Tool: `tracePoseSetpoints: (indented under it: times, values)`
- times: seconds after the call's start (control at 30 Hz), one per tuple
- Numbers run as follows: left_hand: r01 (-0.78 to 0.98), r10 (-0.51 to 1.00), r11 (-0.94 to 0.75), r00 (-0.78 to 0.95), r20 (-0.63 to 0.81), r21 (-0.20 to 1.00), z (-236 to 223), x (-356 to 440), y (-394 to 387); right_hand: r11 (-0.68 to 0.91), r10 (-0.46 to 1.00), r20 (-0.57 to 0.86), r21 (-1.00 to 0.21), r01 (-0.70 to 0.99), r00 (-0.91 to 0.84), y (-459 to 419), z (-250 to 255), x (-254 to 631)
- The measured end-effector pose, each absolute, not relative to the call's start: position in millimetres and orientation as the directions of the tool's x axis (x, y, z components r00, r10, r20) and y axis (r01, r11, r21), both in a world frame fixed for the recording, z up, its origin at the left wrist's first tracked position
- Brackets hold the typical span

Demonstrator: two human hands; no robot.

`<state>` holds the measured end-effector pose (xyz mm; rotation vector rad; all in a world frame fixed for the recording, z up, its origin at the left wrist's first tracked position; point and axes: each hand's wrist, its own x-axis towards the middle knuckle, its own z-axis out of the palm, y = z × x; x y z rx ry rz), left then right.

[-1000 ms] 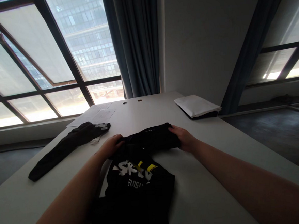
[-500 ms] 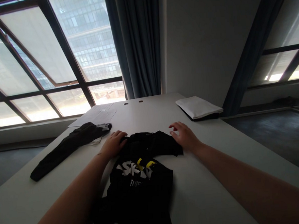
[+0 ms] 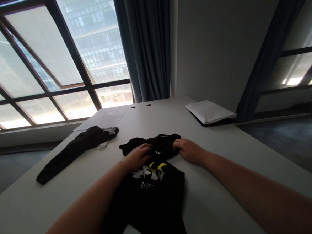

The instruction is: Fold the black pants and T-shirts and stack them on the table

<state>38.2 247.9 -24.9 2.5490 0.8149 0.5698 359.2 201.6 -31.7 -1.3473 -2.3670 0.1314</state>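
**Both Hands on a Bunched Black Printed Garment**

A black printed garment (image 3: 156,199) lies on the white worktop (image 3: 215,195), directly in front of the person, its near part running out of the bottom of the view. Its far part is bunched into a crumpled band across the top. Below that band, white lettering (image 3: 147,185) and yellow marks (image 3: 159,165) show on the cloth, partly lost in folds.

The left hand (image 3: 139,156) lies over the left part of the bunched cloth, palm down, its fingers bent onto the fabric near the print; whether they grip it or only press on it cannot be told. The right hand (image 3: 190,150) is at the right end of the same band, its fingers curled against the edge of the cloth. They touch it, but the view does not settle whether they are closed on it.

Apart from this garment, to its left, a long dark folded garment (image 3: 75,149) lies slantwise, a grey-and-white patch at its far end. Just beyond that end are printed paper sheets (image 3: 108,118). At the far right of the worktop, a folded white cloth (image 3: 210,111) rests on something black (image 3: 220,122). Two round holes (image 3: 149,105) sit near the far edge, before a blue-grey curtain (image 3: 148,46).
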Motion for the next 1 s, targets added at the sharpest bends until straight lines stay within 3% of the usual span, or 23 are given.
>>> tracePoseSetpoints:
  times: [0.13, 0.23, 0.37, 0.5, 0.6, 0.7, 0.77, 0.9, 1.0]
  values:
    - [0.485, 0.751, -0.618, 0.598, 0.281, 0.619, -17.6, 18.8, 260.6, 0.423, 0.901, 0.247, -0.308, 0.852, -0.358, 208.8, -30.6, 381.4]
    - [0.539, 0.810, -0.544, 0.538, 0.233, 0.643, -17.2, 5.2, 269.0, 0.363, 0.924, 0.238, -0.299, 0.883, -0.299, 214.1, -32.7, 394.5]
    - [0.590, 0.770, -0.606, 0.603, 0.207, 0.534, -21.7, 2.0, 272.7, 0.363, 0.899, 0.343, -0.229, 0.903, -0.274, 213.4, -31.5, 392.8]
    - [0.599, 0.730, -0.676, 0.624, 0.279, 0.428, -27.3, 7.4, 272.7, 0.526, 0.770, 0.530, -0.215, 0.823, -0.354, 195.4, -21.2, 364.2]
    - [0.657, 0.730, -0.683, 0.602, 0.323, 0.319, -25.6, 10.5, 271.2, 0.648, 0.729, 0.461, -0.227, 0.727, -0.506, 183.7, -21.0, 341.3]
    - [0.764, 0.753, -0.619, 0.510, 0.415, 0.183, -16.0, 16.5, 261.2, 0.614, 0.783, 0.356, -0.310, 0.726, -0.510, 184.9, -32.8, 333.2]
    - [0.723, 0.695, -0.679, 0.576, 0.430, 0.129, -8.9, 24.8, 248.6, 0.580, 0.813, 0.319, -0.367, 0.728, -0.487, 190.4, -41.2, 336.9]
    - [0.480, 0.519, -0.855, 0.788, 0.331, 0.197, -6.6, 48.1, 224.0, 0.605, 0.796, 0.322, -0.411, 0.682, -0.512, 194.3, -40.7, 347.0]
    - [0.499, 0.570, -0.818, 0.774, 0.276, 0.287, -12.3, 57.6, 221.3, 0.668, 0.735, 0.444, -0.347, 0.658, -0.513, 186.5, -27.7, 342.8]
